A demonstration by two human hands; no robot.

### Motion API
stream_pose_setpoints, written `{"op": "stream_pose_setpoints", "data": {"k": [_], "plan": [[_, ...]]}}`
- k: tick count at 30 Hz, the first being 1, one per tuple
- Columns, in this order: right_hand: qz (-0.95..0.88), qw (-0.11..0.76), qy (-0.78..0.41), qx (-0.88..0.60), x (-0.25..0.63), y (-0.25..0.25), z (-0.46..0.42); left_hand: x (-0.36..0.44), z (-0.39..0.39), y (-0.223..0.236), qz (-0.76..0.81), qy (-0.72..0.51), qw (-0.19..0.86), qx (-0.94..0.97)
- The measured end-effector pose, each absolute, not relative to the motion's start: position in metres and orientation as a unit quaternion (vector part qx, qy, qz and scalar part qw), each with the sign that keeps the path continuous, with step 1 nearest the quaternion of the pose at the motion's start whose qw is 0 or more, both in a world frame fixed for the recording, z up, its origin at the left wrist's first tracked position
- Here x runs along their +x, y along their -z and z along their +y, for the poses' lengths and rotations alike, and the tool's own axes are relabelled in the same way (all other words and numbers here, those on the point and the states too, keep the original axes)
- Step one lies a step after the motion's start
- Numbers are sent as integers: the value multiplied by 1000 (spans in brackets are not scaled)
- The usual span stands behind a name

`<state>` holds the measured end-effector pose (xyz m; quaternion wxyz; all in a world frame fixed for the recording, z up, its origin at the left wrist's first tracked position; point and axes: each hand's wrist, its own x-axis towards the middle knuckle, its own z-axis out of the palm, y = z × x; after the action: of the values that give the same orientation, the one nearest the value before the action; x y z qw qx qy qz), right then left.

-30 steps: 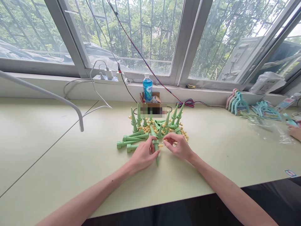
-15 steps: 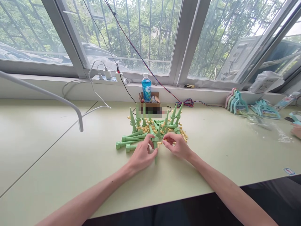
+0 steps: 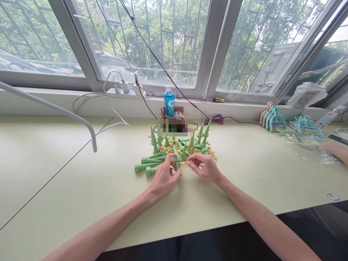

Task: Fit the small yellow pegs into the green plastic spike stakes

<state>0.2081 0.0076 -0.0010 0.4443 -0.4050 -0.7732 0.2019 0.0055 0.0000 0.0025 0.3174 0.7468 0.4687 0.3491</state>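
Green plastic spike (image 3: 178, 158), grasped in left hand (image 3: 165, 175), could twist if right hand (image 3: 204, 168), fingers pinching yellow fitting (image 3: 184, 163), pushes askew.

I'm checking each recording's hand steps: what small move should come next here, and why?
Probably a gentle push of the yellow piece toward the green spike with the right hand: the left hand holds the spike, and the right hand's fingers are at the piece's outer end. Whether it is seated is too small to tell.
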Motion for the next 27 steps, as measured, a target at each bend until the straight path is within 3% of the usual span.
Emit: {"op": "stream_pose_setpoints", "data": {"k": [27], "plan": [[-766, 429, -257, -404, 208, 4, 9, 7, -1, -4, 471, -351, 325, 741]]}}
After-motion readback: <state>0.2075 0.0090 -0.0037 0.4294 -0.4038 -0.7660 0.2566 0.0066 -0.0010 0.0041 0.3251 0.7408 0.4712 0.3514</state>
